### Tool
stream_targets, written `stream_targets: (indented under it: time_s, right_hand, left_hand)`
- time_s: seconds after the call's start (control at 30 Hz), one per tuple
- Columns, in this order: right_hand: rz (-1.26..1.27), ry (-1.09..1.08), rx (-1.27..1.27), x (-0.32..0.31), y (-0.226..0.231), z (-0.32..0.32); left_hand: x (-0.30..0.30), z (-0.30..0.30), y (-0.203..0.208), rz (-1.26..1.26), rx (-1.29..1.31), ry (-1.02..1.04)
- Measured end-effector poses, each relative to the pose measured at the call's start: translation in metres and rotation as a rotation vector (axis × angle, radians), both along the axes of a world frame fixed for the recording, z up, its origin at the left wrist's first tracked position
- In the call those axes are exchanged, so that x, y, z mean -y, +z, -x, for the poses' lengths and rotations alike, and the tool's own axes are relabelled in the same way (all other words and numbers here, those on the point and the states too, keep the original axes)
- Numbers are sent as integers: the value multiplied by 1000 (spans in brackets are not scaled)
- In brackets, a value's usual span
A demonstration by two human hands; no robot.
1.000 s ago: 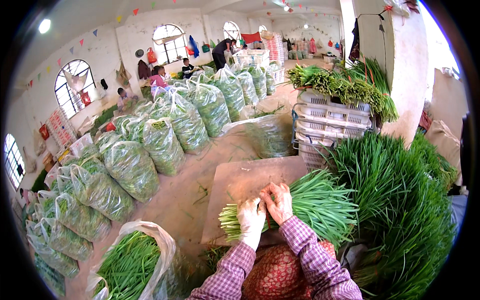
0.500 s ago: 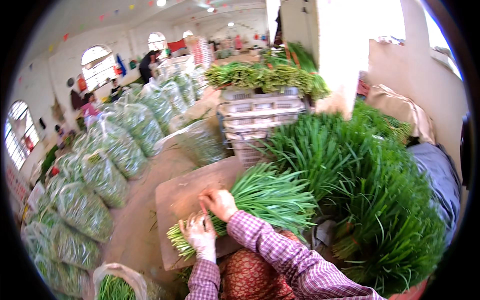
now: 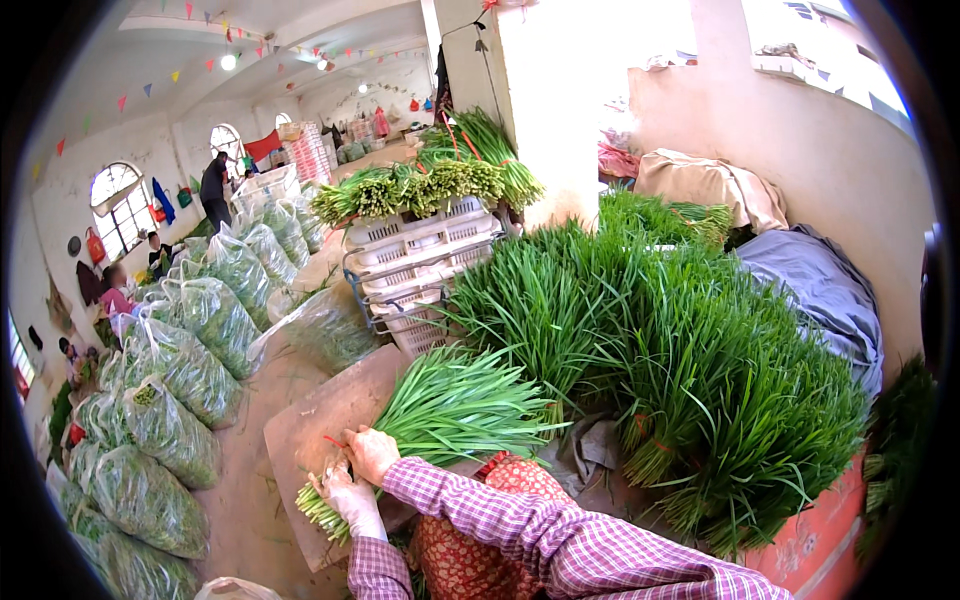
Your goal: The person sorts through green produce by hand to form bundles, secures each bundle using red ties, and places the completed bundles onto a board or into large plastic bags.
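A bunch of green chives (image 3: 450, 407) lies across a brown board (image 3: 300, 432) in front of me, its pale cut ends toward the lower left. My left hand (image 3: 350, 500) is closed round the stems near those ends; it looks covered by a thin pale glove. Just above it, my right hand (image 3: 371, 453) pinches a thin red tie (image 3: 333, 440) over the bunch. The two hands nearly touch, and my fingertips are partly hidden. Both sleeves are purple checked cloth.
Upright chive bunches (image 3: 720, 390) crowd the right side. Stacked white crates (image 3: 420, 250) beyond the board carry tied bunches (image 3: 420, 187). Filled clear plastic bags (image 3: 170, 370) line the left. A standing person (image 3: 215, 190) and others are farther back. Blue-grey cloth (image 3: 815, 290) lies far right.
My view has swung to the right, so everything sits farther left. My right hand has come down closer to my left, still pinching the red tie.
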State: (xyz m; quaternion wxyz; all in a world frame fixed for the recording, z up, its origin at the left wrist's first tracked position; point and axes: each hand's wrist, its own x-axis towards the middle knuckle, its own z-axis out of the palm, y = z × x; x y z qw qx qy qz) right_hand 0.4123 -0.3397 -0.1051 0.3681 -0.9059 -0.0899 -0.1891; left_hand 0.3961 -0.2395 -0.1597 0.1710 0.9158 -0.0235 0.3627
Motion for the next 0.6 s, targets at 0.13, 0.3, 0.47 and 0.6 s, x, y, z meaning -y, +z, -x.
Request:
stream_targets:
  time_s: [0.13, 0.3, 0.47, 0.6]
  right_hand:
    - [-126, 9, -52, -6, -5, -4]
    - [-609, 130, -224, -10, -14, -15]
    - [-1206, 347, -356, 21, 7, 1]
    - [-1184, 503, -268, 52, 71, 30]
  left_hand:
    - [4, 65, 53, 38, 85, 37]
    - [-64, 136, 47, 194, 190, -41]
    - [-85, 171, 29, 1162, -73, -77]
    - [-88, 157, 16, 1720, -668, -704]
